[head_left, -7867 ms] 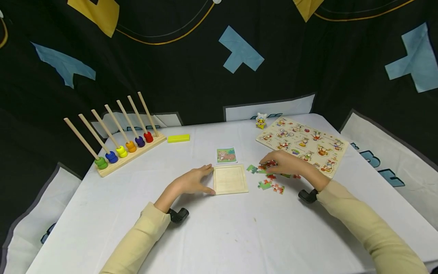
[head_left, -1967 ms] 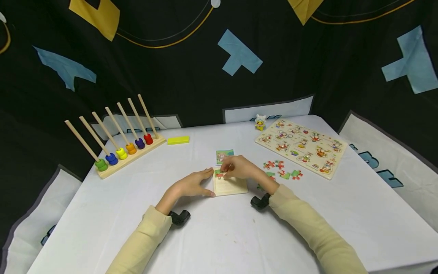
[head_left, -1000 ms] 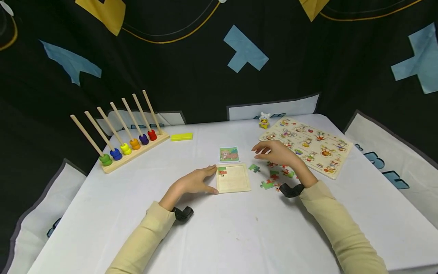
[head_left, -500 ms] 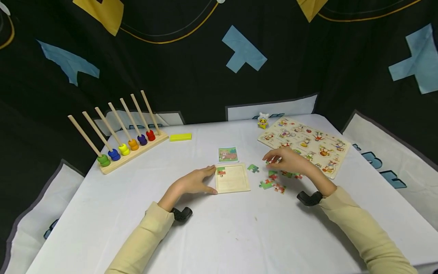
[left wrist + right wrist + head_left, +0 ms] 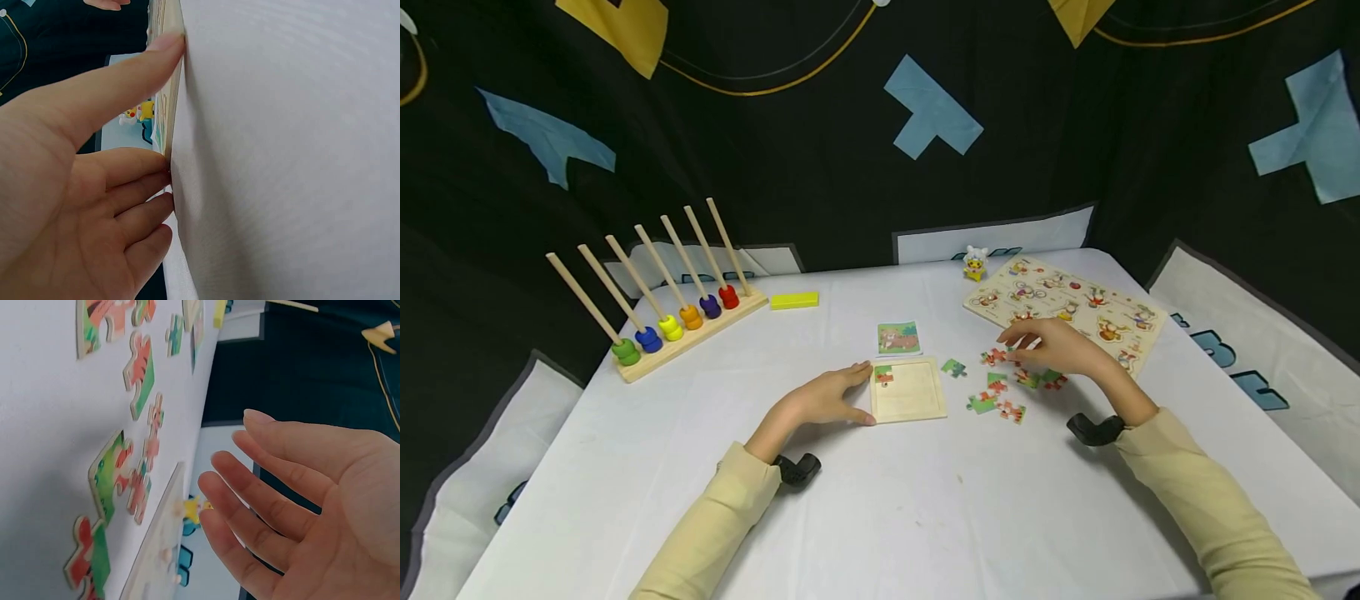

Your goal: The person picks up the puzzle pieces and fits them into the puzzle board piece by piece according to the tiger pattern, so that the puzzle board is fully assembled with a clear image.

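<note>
The left hand [image 5: 820, 402] lies flat on the white table [image 5: 880, 517], its straight fingers and thumb touching the left edge of the small wooden puzzle tray [image 5: 908, 390] — one piece [image 5: 883, 374] sits in the tray's far left corner. The right hand [image 5: 1054, 346] hovers with relaxed, spread fingers above the loose puzzle pieces [image 5: 1004, 385], which lie just right of the tray — it holds nothing.

We saw a white tablecloth [image 5: 880, 517] under a pale wooden puzzle tray [image 5: 908, 392], with loose puzzle pieces [image 5: 996, 383] in green, orange and red. Our sleeves [image 5: 1210, 508] were cream-yellow. The peg rack [image 5: 688, 337] carried green, blue, yellow, orange, purple and red rings, beside a yellow block [image 5: 793, 301], against a black backdrop [image 5: 820, 142] patterned with light-blue and yellow shapes.
</note>
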A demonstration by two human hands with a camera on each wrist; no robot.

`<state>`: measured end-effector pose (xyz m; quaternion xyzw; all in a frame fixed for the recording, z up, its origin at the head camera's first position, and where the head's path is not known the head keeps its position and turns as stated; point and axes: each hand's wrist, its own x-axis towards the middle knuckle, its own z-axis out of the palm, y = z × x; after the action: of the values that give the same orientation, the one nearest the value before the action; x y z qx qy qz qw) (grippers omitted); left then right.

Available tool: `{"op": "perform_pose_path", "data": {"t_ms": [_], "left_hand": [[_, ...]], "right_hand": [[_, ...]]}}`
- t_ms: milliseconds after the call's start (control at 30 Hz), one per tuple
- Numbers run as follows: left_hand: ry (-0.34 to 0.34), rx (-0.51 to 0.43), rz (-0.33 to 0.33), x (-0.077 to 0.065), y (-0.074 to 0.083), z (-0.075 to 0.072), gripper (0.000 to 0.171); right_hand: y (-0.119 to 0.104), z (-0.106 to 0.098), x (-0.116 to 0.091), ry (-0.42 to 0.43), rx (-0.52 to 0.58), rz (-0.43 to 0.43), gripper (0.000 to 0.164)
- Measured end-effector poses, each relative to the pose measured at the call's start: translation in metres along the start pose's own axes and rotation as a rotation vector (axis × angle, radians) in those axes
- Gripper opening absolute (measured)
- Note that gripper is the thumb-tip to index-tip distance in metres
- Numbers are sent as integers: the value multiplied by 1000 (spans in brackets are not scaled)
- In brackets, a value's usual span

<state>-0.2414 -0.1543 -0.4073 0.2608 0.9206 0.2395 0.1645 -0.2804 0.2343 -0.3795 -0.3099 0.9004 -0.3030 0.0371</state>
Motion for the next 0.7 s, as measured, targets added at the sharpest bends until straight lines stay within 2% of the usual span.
{"op": "perform_pose_path", "data": {"t_ms": [267,700], "left_hand": [[-8,-8,-18,-1,-2,0,93],[6,-10,-4,1,-1,0,93]], "right_hand": [[15,4,-3,30,9,54,28],[26,2,-8,62,0,52,28]]}}
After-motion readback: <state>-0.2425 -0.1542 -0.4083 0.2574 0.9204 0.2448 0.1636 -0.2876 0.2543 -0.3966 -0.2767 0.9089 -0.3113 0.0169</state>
